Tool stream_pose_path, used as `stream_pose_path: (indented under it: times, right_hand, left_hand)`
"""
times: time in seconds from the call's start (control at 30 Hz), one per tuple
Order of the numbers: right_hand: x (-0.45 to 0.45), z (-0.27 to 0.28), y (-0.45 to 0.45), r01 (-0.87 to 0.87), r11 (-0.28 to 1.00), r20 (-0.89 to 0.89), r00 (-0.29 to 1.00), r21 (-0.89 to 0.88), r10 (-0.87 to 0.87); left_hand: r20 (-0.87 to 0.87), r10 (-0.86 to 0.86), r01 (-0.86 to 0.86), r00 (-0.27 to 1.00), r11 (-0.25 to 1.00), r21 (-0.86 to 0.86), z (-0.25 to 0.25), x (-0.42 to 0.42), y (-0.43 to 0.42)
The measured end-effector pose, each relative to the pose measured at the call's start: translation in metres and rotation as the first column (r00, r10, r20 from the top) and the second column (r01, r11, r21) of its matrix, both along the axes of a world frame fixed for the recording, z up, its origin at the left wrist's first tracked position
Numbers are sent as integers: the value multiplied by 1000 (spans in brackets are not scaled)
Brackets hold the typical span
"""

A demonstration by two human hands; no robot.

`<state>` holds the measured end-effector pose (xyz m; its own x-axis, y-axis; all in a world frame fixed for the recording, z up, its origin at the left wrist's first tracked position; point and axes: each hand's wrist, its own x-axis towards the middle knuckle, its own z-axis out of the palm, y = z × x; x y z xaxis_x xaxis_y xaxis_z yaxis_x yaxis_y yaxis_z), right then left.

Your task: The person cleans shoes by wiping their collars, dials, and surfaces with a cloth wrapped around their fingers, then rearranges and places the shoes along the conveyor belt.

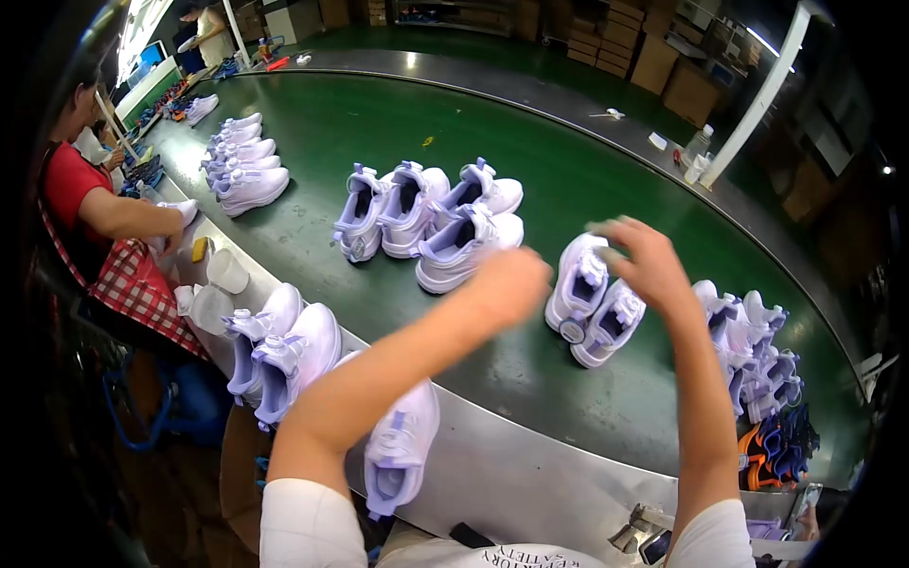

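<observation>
My left hand (511, 284) is blurred beside the toe of a white-and-lilac shoe (450, 254) in a group of several on the green belt; its fingers are smeared by motion. My right hand (644, 256), fingers apart, hovers over a pair of lilac shoes, one (578, 284) to the left and one (614, 324) to the right. Closer to me, a lilac shoe (401, 445) rests on the metal edge below my left forearm. Two more shoes (298, 360) stand left of that forearm.
A co-worker in red (71, 189) handles a shoe at the left. Several lilac shoes (251, 185) line the green belt (360, 114). More shoes (748, 350) and dark blue-orange ones (776, 450) lie right. White cups (227, 272) stand left; a post (762, 95) rises at right.
</observation>
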<state>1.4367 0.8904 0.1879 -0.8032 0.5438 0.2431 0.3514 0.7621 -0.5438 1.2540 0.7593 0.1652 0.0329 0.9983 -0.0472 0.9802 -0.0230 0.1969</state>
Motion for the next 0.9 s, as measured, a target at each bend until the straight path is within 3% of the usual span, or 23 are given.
stream_pose_path:
  times: [0.03, 0.07, 0.1, 0.13, 0.2, 0.27, 0.3, 0.33, 0.37, 0.43, 0.47, 0.5, 0.57, 0.6, 0.67, 0.7, 0.77, 0.8, 0.83, 0.87, 0.9]
  right_hand:
    - [-36, 3, -9, -62, 997, -55, 996, 40, 64]
    - [-73, 1, -13, -130, 990, -30, 991, 54, 131]
    - [-107, -12, -11, -183, 970, -3, 983, 162, 186]
    - [-140, -21, -12, -192, 962, 73, 981, 195, 181]
    - [-200, -41, -15, -231, 902, 366, 926, 366, 88]
    - [-237, -76, -21, -172, 876, 413, 910, 450, -33]
    - [-250, -107, -25, -99, 885, 325, 944, 455, -62]
    - [-261, -115, -31, -60, 929, 334, 940, 365, -71]
    - [-268, -122, -37, -39, 917, 329, 939, 397, -103]
    - [-270, -118, -36, -85, 874, 292, 954, 479, -67]
    - [-265, -101, -36, -133, 915, 420, 906, 382, -44]
    - [-259, -101, -36, -113, 925, 425, 903, 363, -56]
    - [-239, -109, -43, -55, 916, 305, 949, 397, -76]
    - [-226, -107, -52, -60, 890, 294, 952, 451, -85]
    - [-191, -99, -62, -61, 923, 247, 968, 381, -38]
    - [-170, -93, -66, -3, 965, 104, 994, 264, -25]
    - [-119, -73, -75, 30, 999, -205, 978, -22, -34]
    - [-92, -62, -87, -2, 996, -400, 916, -87, -33]
    - [-63, -45, -102, 19, 983, -421, 902, -180, -94]
    - [-32, -25, -121, 31, 962, -443, 883, -272, -154]
    - [-1, -5, -143, 9, 878, -393, 892, -478, -224]
  left_hand:
    - [-69, 134, -131, 989, 990, 52, 3, -35, -10]
    - [43, 279, -283, 959, 947, 153, -6, -76, -16]
    - [-44, 394, -375, 918, 899, 227, -10, -112, -27]
    - [-108, 521, -487, 847, 841, 236, -20, -147, -36]
    - [-33, 710, -695, 703, 696, 178, -40, -199, -47]
    - [-57, 734, -731, 677, 680, 65, -44, -224, -47]
    - [-34, 736, -736, 676, 677, 29, -46, -233, -45]
    - [-8, 732, -732, 681, 681, -14, -49, -241, -39]
    - [22, 723, -721, 690, 690, -66, -53, -245, -32]
    - [-22, 740, -722, 672, 649, -238, -49, -256, -18]
    - [-43, 721, -704, 692, 660, -263, -44, -257, -13]
    - [-66, 754, -719, 653, 591, -365, -38, -250, -9]
    - [-147, 784, -796, 602, 578, -180, -56, -243, -9]
    - [-94, 787, -791, 609, 595, -141, -71, -256, -11]
    - [-96, 814, -818, 573, 561, -125, -67, -253, -14]
    - [-189, 772, -794, 607, 593, -131, -88, -273, -18]
    - [-344, 481, -542, 807, 833, -107, -151, -327, -41]
    - [-426, 320, -391, 846, 916, -89, -182, -353, -51]
    - [-103, 682, -683, 724, 730, 35, -134, -298, -60]
    - [-30, 624, -623, 781, 781, 46, -163, -343, -63]
    - [259, 706, -718, 659, 693, -64, -165, -348, -65]
